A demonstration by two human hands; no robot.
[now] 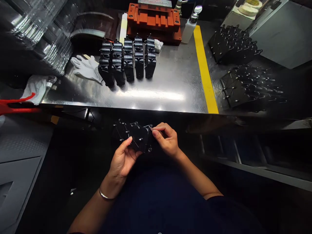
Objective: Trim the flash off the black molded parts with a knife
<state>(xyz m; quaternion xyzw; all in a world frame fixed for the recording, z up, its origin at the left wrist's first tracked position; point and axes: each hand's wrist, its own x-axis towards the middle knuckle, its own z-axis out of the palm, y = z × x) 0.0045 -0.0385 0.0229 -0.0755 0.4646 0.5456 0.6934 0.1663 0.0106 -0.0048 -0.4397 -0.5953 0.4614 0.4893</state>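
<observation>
A black molded plastic housing [137,135] with screw lugs and small shiny pins is held in front of the bench edge. My left hand [124,157] grips it from below, thumb on its face. At its right-hand corner lug, my right hand [167,138] pinches a small, thin, pointed tool whose tip touches or nearly touches the lug; most of the tool is hidden by the fingers, so its kind does not show. Beyond, several similar black housings [138,58] stand in a row on the metal bench [170,81].
An orange-red fixture [153,19] and a white pump bottle [190,29] stand at the back. White gloves [85,68] lie left of the row. Right of the yellow tape strip [206,71] are stacks of black parts [234,45]. A red-handled tool [19,105] juts in at left.
</observation>
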